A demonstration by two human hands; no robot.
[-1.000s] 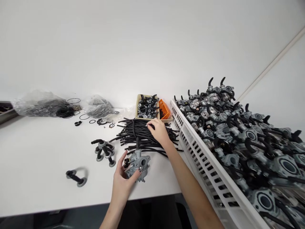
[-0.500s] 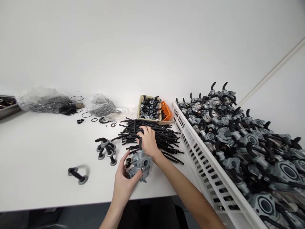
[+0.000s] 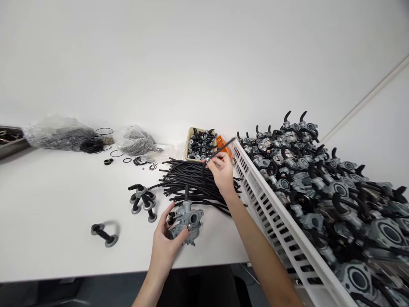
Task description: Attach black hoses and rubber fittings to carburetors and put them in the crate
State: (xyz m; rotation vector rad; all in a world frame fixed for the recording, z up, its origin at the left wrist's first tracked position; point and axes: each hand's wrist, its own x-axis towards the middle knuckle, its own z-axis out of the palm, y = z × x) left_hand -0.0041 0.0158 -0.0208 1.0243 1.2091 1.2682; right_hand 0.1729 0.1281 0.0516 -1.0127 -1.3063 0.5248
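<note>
A grey metal carburetor [image 3: 193, 218] with a black tube standing on its top is gripped in my left hand [image 3: 166, 244], low over the table's front part. My right hand [image 3: 222, 172] pinches a thin black hose [image 3: 223, 148], which slants up to the right and curls down below the fingers. Under and left of that hand lies a pile of black hoses [image 3: 182, 177] on the white table [image 3: 57, 213]. Behind it, a cream tray [image 3: 188, 145] holds small black-and-grey parts.
A white slotted crate [image 3: 277, 230] heaped with carburetors fills the right side. An orange basket [image 3: 223, 144] sits beside the cream tray. Black-and-grey fittings [image 3: 141, 197] stand left of my left hand. Plastic bags [image 3: 60, 134] and black rings [image 3: 127, 160] lie at the back left.
My right hand has risen from the hose pile and moved right and back, now with one hose in its fingers. My left hand and the carburetor have barely moved.
</note>
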